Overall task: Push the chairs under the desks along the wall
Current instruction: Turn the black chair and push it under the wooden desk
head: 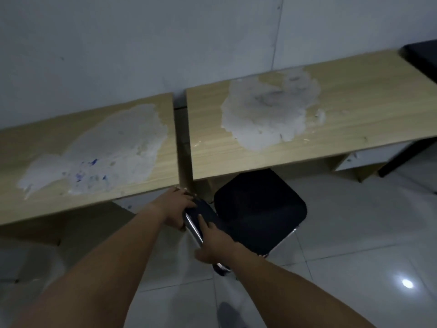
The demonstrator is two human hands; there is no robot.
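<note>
- I have both hands on the backrest [203,216] of a black chair [260,207]; the backrest is dark padded with a shiny metal edge, seen nearly end-on from above.
- My left hand [175,209] is wrapped around the far end of the backrest, fingers curled over the top, close to the front edge of the desks.
- My right hand [215,242] grips the near end of the backrest, fingers laid over the dark padding and the thumb down the outer side by the metal tube.
- The chair stands on the pale tiled floor [354,233] in front of the right desk [354,110], turned at an angle to it. The far part of the black seat is already beneath the desk's front edge; most of the seat is out in the open.
- A chrome leg [285,240] shows below the seat's right side, and another bit of chrome frame shows just below my right wrist.
- The left desk [47,138] and the right desk sit side by side against the grey wall [142,43], with a narrow gap between them. Both have light wood tops with large whitish worn patches; the left patch carries a few blue marks.
- At the far right a dark piece of furniture [421,55] stands beside the right desk; I cannot tell what it is.
- A bright light reflection [407,283] lies on the tiles to the lower right.
</note>
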